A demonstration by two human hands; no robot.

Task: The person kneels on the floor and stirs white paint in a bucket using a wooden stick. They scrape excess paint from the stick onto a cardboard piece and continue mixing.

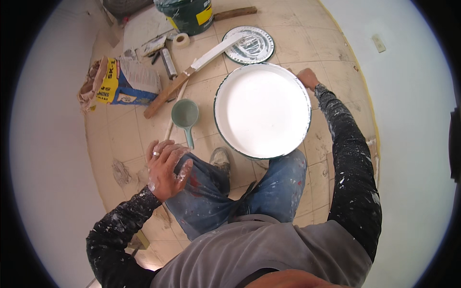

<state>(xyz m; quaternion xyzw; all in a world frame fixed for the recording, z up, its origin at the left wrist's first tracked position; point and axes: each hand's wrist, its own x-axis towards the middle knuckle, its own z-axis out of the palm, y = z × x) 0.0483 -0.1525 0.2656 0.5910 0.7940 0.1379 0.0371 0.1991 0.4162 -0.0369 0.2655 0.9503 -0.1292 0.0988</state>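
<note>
A large round bucket [263, 110] full of smooth white paint or compound stands before my knees, its dark green rim smeared white. Just beyond its right side, my right hand [307, 78] is closed in a fist; whatever it may hold is hidden. My left hand [168, 165], spotted with white and wearing a ring, hovers by my left knee with its fingers apart and nothing in them. Close to those fingers lies the handle of a green plastic dipper [185, 113]. Behind the bucket, a white-coated wooden stick [168, 95] rests with its far end on a smeared round lid [248, 44].
At left stands an opened paper bag [126, 82]. A tape roll [181, 40], a paint roller [168, 62] and a dark green bucket [186, 17] sit farther back on the tiled floor [312, 45]. A white wall [398, 81] bounds the right side.
</note>
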